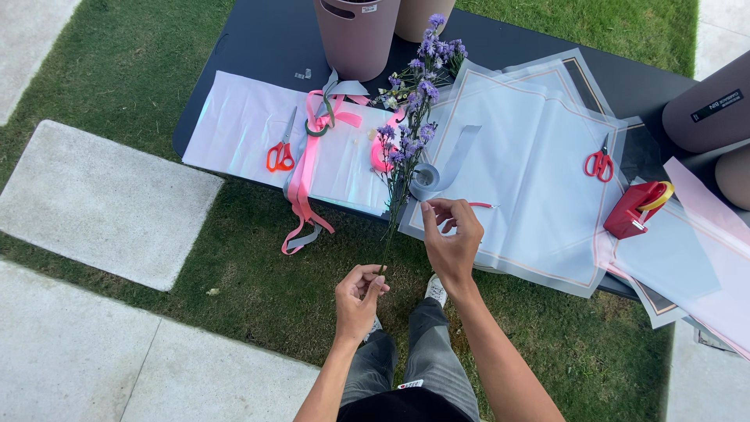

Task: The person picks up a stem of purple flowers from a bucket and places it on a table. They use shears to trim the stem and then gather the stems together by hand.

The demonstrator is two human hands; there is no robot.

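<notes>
Between our two hands, a sprig of purple flowers (pixel 412 101) stands up off the table edge (pixel 234 47).

We pinch the bare stem end in our left hand (pixel 358 301), fingers closed round it, blooms well above and beyond. Our right hand (pixel 451 238) hovers just right of the stem, thumb and forefinger curled near together; it seems to hold something thin, perhaps a stripped leaf, but we cannot tell. To do this well, we keep the low grip firm yet light and work along the stem without bending it. Pink ribbon (pixel 306 176) and orange scissors (pixel 280 152) lie beyond the left hand; buckets are cut off at the top.
</notes>
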